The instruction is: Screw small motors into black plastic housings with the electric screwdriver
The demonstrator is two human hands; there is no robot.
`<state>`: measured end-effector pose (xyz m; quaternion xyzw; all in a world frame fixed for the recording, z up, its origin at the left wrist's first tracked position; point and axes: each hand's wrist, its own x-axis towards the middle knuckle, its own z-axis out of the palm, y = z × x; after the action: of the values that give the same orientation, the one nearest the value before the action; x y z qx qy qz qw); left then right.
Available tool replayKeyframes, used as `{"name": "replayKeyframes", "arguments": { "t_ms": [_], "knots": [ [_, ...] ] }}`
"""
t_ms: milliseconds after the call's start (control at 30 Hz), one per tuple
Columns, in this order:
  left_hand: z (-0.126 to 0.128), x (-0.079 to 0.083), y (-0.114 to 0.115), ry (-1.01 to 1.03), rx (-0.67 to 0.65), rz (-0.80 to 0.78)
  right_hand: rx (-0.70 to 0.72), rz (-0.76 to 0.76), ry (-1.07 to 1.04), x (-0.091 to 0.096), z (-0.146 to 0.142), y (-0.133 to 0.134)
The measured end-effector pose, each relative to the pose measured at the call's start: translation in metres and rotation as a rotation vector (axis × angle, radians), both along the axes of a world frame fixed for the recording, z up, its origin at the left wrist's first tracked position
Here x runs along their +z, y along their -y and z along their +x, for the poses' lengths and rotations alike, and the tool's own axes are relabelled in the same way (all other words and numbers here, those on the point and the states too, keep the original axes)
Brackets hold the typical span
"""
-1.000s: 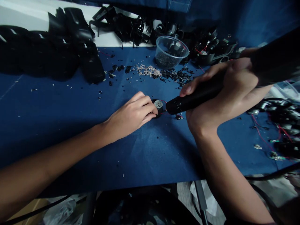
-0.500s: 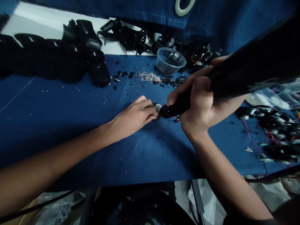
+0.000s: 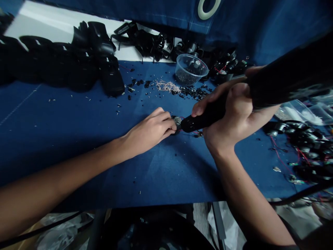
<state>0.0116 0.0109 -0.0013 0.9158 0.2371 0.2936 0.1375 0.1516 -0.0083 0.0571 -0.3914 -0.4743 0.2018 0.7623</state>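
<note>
My right hand [image 3: 231, 107] is wrapped round a thick black electric screwdriver [image 3: 283, 81], whose narrow nose slants down to the left. The nose ends just beside a small assembly [image 3: 177, 121] with a pale round part and thin red wires, lying on the blue cloth. With bent fingers, my left hand [image 3: 158, 125] grips the left side of this assembly. Much of the assembly is hidden behind those fingers and the tool nose. A small wired part [image 3: 198, 134] lies below the nose.
Silver screws [image 3: 168, 86] lie heaped beside a clear plastic cup [image 3: 191, 71] of dark screws. Black housings [image 3: 110, 78] line the back left. Wired motor assemblies [image 3: 309, 142] pile up at the right, near clear trays [image 3: 299, 110]. The table's front edge runs below my hands.
The screwdriver and my right hand have shifted slightly right and back, away from the assembly. My left hand keeps its grip, and the whole view has moved a little.
</note>
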Motion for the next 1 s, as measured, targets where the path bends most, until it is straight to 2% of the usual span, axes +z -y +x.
{"name": "replayKeyframes", "arguments": {
  "t_ms": [333, 733, 1000],
  "knots": [
    [-0.0012, 0.0007, -0.0006, 0.012, -0.011, -0.020, 0.156, -0.031, 0.040, 0.0057, -0.0045, 0.0043],
    [-0.0018, 0.0036, -0.0015, 0.003, -0.029, -0.084, 0.123, -0.065, 0.054, 0.0074, -0.0041, 0.0078],
    [-0.0017, 0.0047, -0.0016, -0.012, -0.028, -0.092, 0.153, 0.033, 0.086, 0.0041, -0.0002, 0.0054]
  ]
}}
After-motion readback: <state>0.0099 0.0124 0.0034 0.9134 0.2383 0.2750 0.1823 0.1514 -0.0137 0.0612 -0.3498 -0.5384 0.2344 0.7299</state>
